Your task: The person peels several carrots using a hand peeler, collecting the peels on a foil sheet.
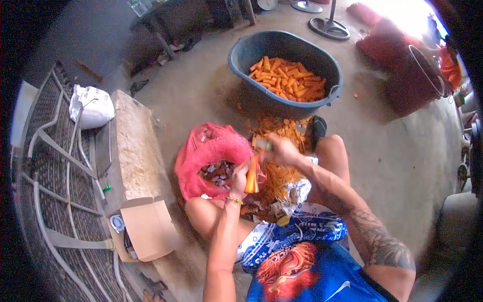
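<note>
My left hand (240, 178) is wrapped round an orange carrot (252, 176), which stands out in front of the fingers, above the peelings. Just beyond it, my right hand (278, 150) is closed on a small tool, blurred by motion, near the carrot's far end. A heap of orange peelings (282, 183) lies on the floor between my legs. Beside my left hand sits a red mesh sack (188, 163), open at the top, with small pale and purplish pieces inside.
A large dark tub (236, 63) holding several orange carrots stands ahead. At left are a metal rack (68, 201), a stone block (133, 146), a white bag (91, 107) and an open cardboard box (151, 229). Red sacks (397, 70) stand at right.
</note>
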Motion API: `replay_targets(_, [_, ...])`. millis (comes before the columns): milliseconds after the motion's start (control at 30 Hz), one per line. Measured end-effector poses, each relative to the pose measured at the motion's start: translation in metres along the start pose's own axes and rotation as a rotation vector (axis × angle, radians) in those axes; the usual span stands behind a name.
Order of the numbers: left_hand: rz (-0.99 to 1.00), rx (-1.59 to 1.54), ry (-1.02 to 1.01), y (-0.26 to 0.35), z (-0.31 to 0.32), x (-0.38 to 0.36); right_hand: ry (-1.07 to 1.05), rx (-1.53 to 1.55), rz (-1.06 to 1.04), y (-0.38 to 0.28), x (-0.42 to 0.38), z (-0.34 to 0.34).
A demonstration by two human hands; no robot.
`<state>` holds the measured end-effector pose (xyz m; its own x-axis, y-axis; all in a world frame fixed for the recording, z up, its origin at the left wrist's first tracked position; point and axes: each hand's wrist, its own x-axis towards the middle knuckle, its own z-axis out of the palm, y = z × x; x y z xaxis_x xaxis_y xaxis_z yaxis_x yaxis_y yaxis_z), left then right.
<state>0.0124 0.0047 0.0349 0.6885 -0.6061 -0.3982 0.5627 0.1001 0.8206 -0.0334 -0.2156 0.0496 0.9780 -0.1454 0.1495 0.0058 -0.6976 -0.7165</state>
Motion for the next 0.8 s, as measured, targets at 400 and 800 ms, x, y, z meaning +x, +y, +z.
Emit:
replay_targets(400, [-0.118,-0.091,-0.066,0.011,0.003,-0.013,0.102,-0.025,0.205,0.010,0.009,-0.012])
replay_targets(800, [0.149,0.231,-0.092,0.010,-0.001,-0.018,-0.481,0.385,0.028,-0.003,-0.013,-0.006])
